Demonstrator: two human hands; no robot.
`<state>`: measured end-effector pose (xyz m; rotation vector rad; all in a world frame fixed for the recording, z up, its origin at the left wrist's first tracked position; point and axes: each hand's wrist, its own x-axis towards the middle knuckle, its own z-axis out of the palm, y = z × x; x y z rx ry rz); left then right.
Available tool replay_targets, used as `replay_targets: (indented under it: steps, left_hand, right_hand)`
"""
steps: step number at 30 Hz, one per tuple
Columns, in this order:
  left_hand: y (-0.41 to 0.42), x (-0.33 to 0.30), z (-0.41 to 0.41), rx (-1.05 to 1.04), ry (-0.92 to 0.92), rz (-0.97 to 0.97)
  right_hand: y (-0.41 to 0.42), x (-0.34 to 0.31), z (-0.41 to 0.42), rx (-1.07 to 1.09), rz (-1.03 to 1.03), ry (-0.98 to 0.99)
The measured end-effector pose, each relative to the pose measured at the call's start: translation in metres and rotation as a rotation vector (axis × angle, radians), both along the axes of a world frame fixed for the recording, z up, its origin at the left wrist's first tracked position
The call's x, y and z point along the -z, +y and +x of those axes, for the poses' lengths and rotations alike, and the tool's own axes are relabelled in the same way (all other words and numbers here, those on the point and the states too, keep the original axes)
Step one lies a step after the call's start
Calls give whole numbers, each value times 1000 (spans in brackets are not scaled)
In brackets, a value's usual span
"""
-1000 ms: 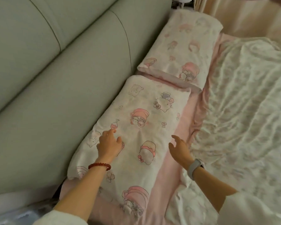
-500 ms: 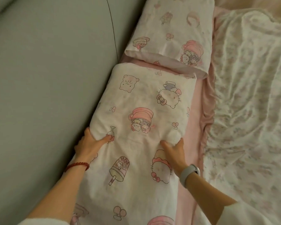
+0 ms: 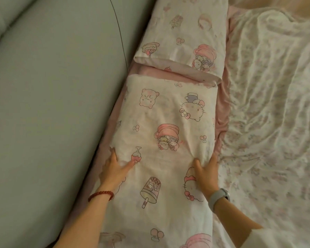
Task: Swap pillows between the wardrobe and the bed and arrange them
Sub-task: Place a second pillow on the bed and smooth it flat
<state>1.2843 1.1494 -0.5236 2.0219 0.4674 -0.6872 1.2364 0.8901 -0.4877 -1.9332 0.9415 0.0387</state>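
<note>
A long white cotton pillow printed with pink cartoon characters [image 3: 161, 140] lies lengthwise on the bed, its left edge running alongside the padded grey-green headboard [image 3: 52, 113] and its far end just short of a second white cartoon-print pillow [image 3: 184, 33] that lies further up the bed. A strip of plain pink bedsheet [image 3: 222, 108] shows between and beside the two pillows.

Both hands rest on the nearer pillow, at about its middle. The left hand [image 3: 115, 169] lies at the pillow's left edge with fingers spread, thumb reaching inward toward a printed bottle, the palm pressing flat on the cloth; it is not closed around anything. The right hand [image 3: 207, 172] sits at the pillow's right edge, fingers curling over the side while the thumb lies on top, so the edge of the pillow is lightly pinched there (the cloth puckers into small creases just above the thumb). The pillow thus spans the gap between the two hands and extends past them, both toward the far pillow and back toward the person.

A red beaded bracelet [image 3: 100, 195] circles the left wrist and a pale grey wristwatch [image 3: 219, 196] the right. A rumpled white floral quilt [image 3: 276, 113] covers the bed to the right.
</note>
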Motion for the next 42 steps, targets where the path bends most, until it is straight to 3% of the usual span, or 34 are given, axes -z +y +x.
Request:
replay_targets:
  steps: [4,6,10,16,19,22,24,27,30,34,42]
  left_hand:
    - [16,7,-5,-81,-113,95]
    - [23,10,-8,-123,-105,1]
    - [26,10,-19,-191,31,-148]
    - [27,-2,-36,-242,-189,-48]
    - [35,0,-49,-165,-136,0]
    - [38,4,-53,-97,21,61]
    - [34,7,-50,-81,71,262]
    - [16,-1,-45,11,-205,595]
    - [-12,-9,-39,236,-421,640]
    - [-34,3,-41,460,-226,602]
    - [-31,6,-34,525,-91,586]
  right_hand:
    - [-6,6,-14,8,-113,137]
    - [-9,7,-20,-79,-158,111]
    - [-14,13,-32,-43,233,69]
    - [0,10,-45,-44,189,-133]
    - [1,16,-60,-49,136,-113]
    - [-2,20,-67,-63,182,53]
    - [-1,17,-63,-66,80,121]
    - [6,9,-51,-237,-335,145]
    - [13,11,-36,-611,-604,99]
    - [6,29,-23,-793,-512,252]
    - [-6,14,-7,-798,-255,365]
